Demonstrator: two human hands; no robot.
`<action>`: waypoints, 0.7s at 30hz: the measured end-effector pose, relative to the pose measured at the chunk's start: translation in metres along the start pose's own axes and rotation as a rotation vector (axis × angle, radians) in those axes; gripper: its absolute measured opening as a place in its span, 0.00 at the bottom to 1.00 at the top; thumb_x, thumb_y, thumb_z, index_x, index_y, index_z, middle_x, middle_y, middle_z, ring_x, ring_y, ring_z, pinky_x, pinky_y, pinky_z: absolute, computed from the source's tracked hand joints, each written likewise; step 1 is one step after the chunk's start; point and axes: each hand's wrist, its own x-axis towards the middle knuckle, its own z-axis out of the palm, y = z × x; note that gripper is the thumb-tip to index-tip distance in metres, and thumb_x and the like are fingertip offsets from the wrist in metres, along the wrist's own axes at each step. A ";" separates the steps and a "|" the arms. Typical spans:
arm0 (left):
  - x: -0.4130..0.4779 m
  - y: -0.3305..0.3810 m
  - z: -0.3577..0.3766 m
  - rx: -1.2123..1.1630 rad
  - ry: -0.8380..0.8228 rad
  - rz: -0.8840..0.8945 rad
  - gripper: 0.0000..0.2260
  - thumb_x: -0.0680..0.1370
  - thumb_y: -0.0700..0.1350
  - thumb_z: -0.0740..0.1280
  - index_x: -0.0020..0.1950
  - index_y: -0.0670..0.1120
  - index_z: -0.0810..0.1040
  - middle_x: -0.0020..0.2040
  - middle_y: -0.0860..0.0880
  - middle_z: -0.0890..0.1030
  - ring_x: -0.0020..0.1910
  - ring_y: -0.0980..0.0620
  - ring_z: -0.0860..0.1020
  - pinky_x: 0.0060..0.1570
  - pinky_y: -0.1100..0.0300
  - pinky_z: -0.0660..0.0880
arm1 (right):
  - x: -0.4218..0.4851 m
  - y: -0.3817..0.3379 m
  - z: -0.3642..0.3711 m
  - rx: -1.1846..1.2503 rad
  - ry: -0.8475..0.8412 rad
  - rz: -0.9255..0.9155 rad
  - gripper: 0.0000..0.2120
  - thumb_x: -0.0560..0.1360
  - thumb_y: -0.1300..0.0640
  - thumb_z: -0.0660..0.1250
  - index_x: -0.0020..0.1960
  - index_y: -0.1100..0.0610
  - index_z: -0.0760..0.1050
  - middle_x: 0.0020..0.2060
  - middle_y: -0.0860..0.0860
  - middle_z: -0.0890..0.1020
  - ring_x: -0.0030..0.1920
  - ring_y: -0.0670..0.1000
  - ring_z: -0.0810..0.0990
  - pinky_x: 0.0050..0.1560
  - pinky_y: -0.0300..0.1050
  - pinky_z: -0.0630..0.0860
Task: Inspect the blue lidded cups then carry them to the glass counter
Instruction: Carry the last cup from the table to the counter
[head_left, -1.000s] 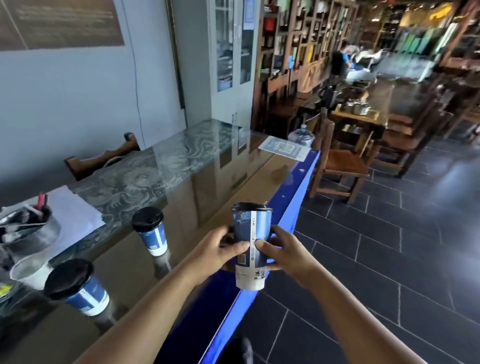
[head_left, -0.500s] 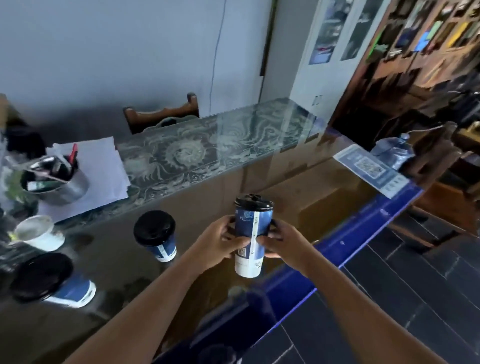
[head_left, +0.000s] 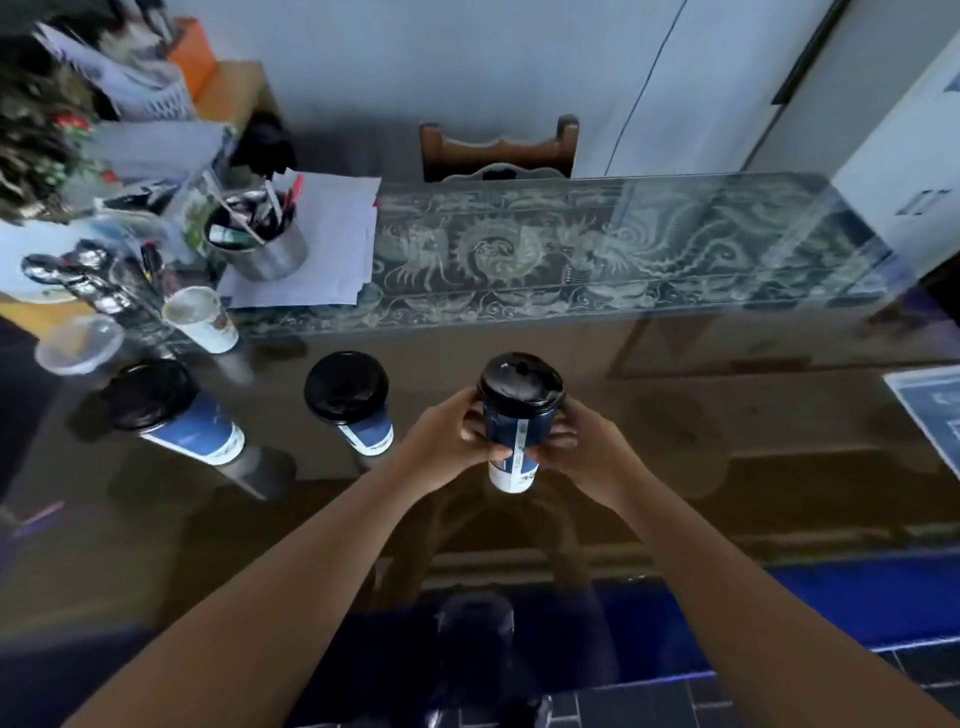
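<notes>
A blue paper cup with a black lid is upright above the glass counter, held between both hands. My left hand grips its left side and my right hand grips its right side, fingers curled round the blue wall. I cannot tell whether its base touches the glass. Two more blue lidded cups stand on the counter to the left: one close by and one further left.
At the left end stand an open white cup, a clear plastic lid, a metal pot of pens on white papers and other clutter. A printed sheet lies at the right edge. A blue counter edge runs below.
My view has swung left and downward over the counter. Both hands have carried the cup from beyond the counter's edge to above the glass, beside the other two cups.
</notes>
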 end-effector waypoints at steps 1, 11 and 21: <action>0.004 0.002 0.003 0.015 0.020 0.004 0.25 0.72 0.42 0.79 0.65 0.54 0.73 0.53 0.58 0.82 0.53 0.57 0.83 0.53 0.60 0.79 | 0.007 0.004 -0.004 -0.006 -0.003 -0.015 0.26 0.72 0.59 0.77 0.68 0.51 0.74 0.57 0.49 0.85 0.56 0.49 0.84 0.61 0.55 0.82; 0.042 -0.009 0.025 0.040 0.154 0.035 0.30 0.71 0.40 0.80 0.70 0.48 0.72 0.57 0.51 0.84 0.54 0.54 0.84 0.56 0.57 0.81 | 0.054 0.030 -0.020 -0.135 -0.008 -0.158 0.33 0.72 0.59 0.78 0.73 0.49 0.69 0.53 0.50 0.87 0.52 0.46 0.85 0.58 0.43 0.81; 0.066 -0.018 0.034 0.028 0.188 0.080 0.31 0.73 0.42 0.79 0.72 0.52 0.70 0.62 0.55 0.82 0.57 0.58 0.82 0.55 0.64 0.80 | 0.068 0.035 -0.027 -0.137 0.020 -0.187 0.37 0.72 0.58 0.78 0.76 0.49 0.66 0.53 0.42 0.83 0.53 0.38 0.77 0.54 0.35 0.71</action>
